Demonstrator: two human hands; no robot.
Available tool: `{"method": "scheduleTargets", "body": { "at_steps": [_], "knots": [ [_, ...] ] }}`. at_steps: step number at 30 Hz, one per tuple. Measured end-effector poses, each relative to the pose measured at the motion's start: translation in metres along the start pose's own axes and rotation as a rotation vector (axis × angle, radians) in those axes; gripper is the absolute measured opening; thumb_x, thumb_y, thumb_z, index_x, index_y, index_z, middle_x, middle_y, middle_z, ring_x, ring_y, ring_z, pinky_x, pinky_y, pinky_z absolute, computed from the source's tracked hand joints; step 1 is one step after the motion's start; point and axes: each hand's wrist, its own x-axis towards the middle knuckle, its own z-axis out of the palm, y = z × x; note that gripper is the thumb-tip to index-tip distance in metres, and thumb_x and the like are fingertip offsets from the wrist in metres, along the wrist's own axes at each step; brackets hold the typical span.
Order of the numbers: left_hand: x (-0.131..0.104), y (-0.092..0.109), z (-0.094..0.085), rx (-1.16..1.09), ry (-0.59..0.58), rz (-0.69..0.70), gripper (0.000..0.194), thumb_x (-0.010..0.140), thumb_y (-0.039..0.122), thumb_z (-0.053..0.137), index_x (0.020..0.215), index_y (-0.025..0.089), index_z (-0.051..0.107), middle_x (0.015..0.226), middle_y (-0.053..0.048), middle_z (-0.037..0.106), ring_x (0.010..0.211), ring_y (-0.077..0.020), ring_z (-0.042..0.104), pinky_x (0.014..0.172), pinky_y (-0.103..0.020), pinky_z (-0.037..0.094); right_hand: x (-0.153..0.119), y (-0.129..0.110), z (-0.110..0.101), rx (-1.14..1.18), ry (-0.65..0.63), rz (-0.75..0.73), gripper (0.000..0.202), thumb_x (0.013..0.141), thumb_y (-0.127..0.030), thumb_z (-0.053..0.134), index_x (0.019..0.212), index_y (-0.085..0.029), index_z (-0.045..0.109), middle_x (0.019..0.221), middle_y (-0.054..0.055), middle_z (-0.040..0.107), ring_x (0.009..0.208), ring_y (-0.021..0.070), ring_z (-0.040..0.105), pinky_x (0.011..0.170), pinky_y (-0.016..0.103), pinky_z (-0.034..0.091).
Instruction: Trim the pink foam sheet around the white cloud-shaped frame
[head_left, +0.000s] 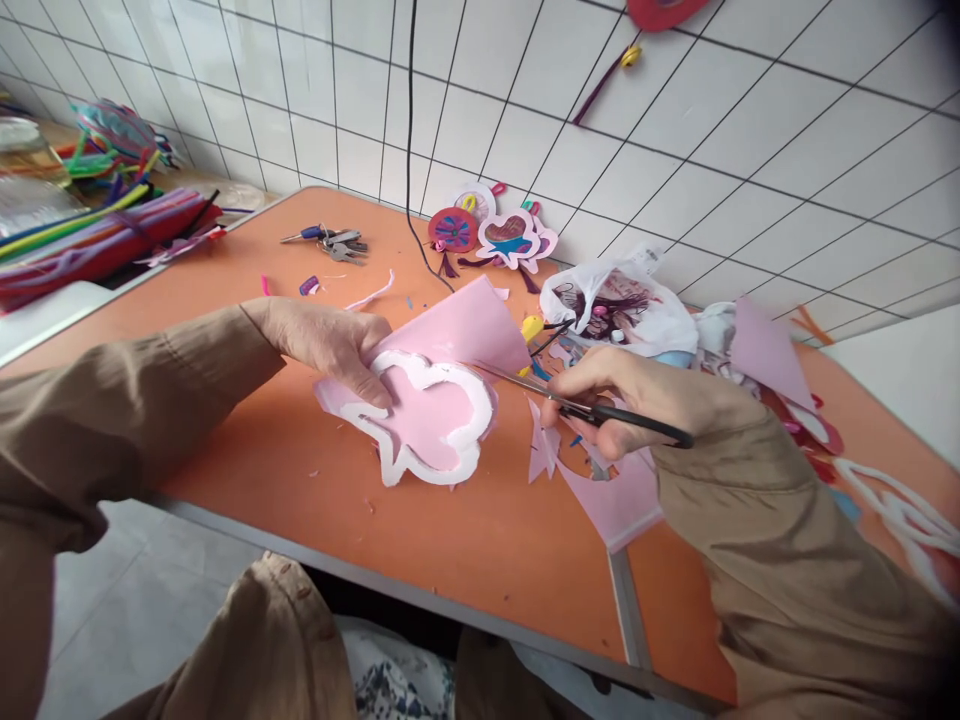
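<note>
While the left hand (pixel 322 338) grips a pink sheet (pixel 469 325) and the white, lobed outline (pixel 469 450) on top of it, thumb uppermost, the right hand (pixel 645 390) holds black-handled scissors (pixel 581 408), blades at the sheet just beside the outline's upper right edge. Sheet and outline sit over the orange table (pixel 322 530), between the two hands. Pink offcuts (pixel 615 510) lie below the right hand; keys (pixel 345 245) and a white plastic bag (pixel 664 322) rest farther back, toward the tiled wall (pixel 337 90).
</note>
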Motion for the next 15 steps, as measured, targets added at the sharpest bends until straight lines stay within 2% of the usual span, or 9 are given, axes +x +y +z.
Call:
{"method": "scheduleTargets", "body": {
  "at_steps": [3, 5, 8, 13, 15],
  "knots": [
    [0.007, 0.015, -0.008, 0.094, -0.077, -0.021, 0.049, 0.084, 0.054, 0.087, 0.064, 0.011, 0.076, 0.054, 0.0, 0.063, 0.053, -0.01, 0.049, 0.048, -0.019, 0.043, -0.002, -0.011, 0.0, -0.096, 0.011, 0.039, 0.067, 0.069, -0.07, 0.094, 0.091, -0.01, 0.075, 0.061, 0.0, 0.063, 0.052, 0.0111, 0.057, 0.047, 0.023, 0.039],
    [0.012, 0.026, -0.011, 0.115, -0.081, -0.079, 0.045, 0.081, 0.05, 0.088, 0.065, 0.01, 0.077, 0.056, 0.0, 0.063, 0.055, -0.0109, 0.052, 0.05, -0.021, 0.043, -0.005, -0.016, 0.0, -0.149, 0.023, 0.061, 0.067, 0.07, -0.071, 0.093, 0.091, -0.01, 0.075, 0.063, 0.002, 0.065, 0.054, 0.0125, 0.059, 0.049, 0.024, 0.043],
    [0.02, 0.037, -0.015, 0.145, -0.1, -0.141, 0.05, 0.077, 0.056, 0.088, 0.068, 0.008, 0.078, 0.06, -0.002, 0.065, 0.058, -0.0128, 0.053, 0.053, -0.024, 0.044, -0.01, -0.018, 0.003, -0.17, 0.063, 0.064, 0.066, 0.074, -0.072, 0.089, 0.095, -0.01, 0.075, 0.069, 0.004, 0.069, 0.054, 0.0129, 0.059, 0.051, 0.025, 0.044],
    [0.03, 0.035, -0.019, 0.254, -0.128, -0.212, 0.061, 0.069, 0.07, 0.09, 0.06, 0.012, 0.072, 0.05, 0.0, 0.052, 0.052, -0.0109, 0.039, 0.048, -0.027, 0.033, -0.011, -0.022, 0.01, -0.218, 0.105, 0.115, 0.059, 0.076, -0.069, 0.087, 0.091, -0.014, 0.074, 0.067, 0.003, 0.069, 0.053, 0.0143, 0.058, 0.051, 0.028, 0.045],
    [0.033, 0.031, -0.021, 0.264, -0.048, -0.131, 0.059, 0.066, 0.065, 0.095, 0.055, 0.012, 0.071, 0.047, 0.001, 0.05, 0.051, -0.0095, 0.037, 0.047, -0.026, 0.031, -0.009, -0.027, 0.012, -0.262, 0.124, 0.138, 0.054, 0.075, -0.064, 0.088, 0.088, -0.013, 0.076, 0.067, 0.004, 0.069, 0.056, 0.0157, 0.06, 0.053, 0.029, 0.045]
  ]
}}
